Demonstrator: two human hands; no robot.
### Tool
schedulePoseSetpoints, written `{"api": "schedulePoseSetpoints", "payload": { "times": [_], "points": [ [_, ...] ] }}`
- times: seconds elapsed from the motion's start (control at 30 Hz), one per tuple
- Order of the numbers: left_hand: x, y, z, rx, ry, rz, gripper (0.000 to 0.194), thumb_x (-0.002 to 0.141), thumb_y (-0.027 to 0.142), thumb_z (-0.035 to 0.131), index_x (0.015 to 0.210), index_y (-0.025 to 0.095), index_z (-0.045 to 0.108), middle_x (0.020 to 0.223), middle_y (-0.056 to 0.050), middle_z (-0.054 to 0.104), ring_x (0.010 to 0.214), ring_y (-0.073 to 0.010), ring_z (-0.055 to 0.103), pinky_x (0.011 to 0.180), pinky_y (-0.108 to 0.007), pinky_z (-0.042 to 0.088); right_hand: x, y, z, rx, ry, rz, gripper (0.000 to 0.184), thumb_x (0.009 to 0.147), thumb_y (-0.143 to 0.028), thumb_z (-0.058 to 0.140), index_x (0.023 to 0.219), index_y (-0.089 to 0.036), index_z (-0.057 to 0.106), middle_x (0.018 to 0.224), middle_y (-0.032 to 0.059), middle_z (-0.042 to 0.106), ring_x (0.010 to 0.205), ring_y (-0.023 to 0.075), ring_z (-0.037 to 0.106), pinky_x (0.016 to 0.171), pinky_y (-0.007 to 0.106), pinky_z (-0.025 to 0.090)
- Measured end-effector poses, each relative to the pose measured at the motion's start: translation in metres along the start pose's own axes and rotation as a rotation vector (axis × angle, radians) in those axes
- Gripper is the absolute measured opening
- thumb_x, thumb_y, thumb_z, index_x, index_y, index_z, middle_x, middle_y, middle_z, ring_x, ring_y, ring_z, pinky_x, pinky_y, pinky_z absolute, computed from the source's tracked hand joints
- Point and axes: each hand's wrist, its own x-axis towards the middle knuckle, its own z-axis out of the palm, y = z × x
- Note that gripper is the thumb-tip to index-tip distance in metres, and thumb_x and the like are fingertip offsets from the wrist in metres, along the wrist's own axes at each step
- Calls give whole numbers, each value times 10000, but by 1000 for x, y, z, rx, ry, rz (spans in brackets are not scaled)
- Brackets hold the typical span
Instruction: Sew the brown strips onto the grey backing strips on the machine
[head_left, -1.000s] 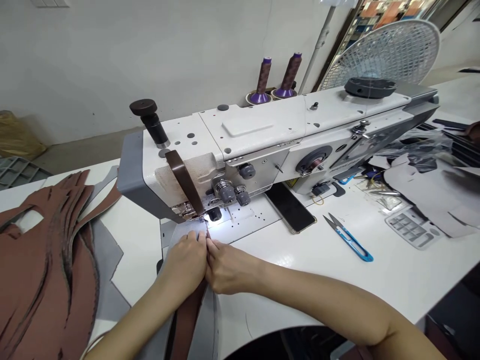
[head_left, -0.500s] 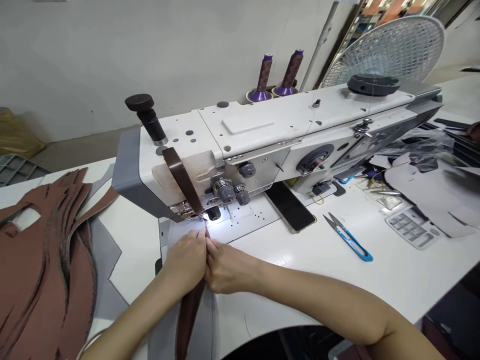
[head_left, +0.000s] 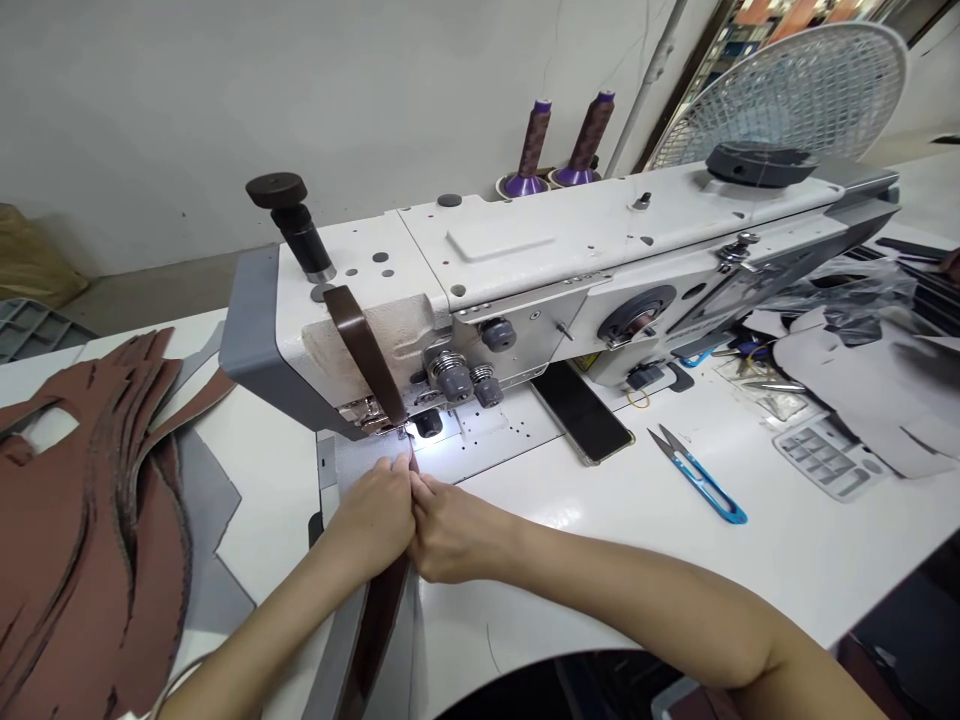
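Pinching a long, glossy dark-brown strip together, the left hand and right hand met over pale grey sheeting — just before the lit needle area of a white-and-grey metal sewing machine. Behind it stood 2 brown thread cones — blue-handled snips lay rightward.

Passage runs over the tabletop between the right forearm and blue scissors; the sewing machine blocks beyond, brown pieces crowd the left.
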Motion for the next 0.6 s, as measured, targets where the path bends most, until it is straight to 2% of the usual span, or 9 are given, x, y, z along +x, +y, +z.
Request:
{"api": "schedulePoseSetpoints", "payload": {
  "times": [0.3,0.47,0.6],
  "points": [
    [5,-6,6,31,22,33,406,867,32,343,1224,75,531,1053,-142,604,987,-245,591,857,-335,430,-1,1,4,-5,-33,-17,172,717,-41,528,670,-121,673,615,108,649,570,242,565,701,477,470],
    [4,-5,4,26,7,10,509,851,21,352,1346,68,460,1101,-144,604,984,-236,595,872,-331,438,-1,2,5,-23,-25,-25,180,737,-42,519,683,-119,673,641,118,662,590,260,591,722,482,467],
    [4,-7,5,16,15,13,534,842,14,363,1368,63,444,1114,-145,609,1001,-228,596,899,-326,440,-1,2,5,-34,-3,-12,172,746,-44,533,710,-94,692,676,145,674,630,288,625,731,485,466]
  ]
}}
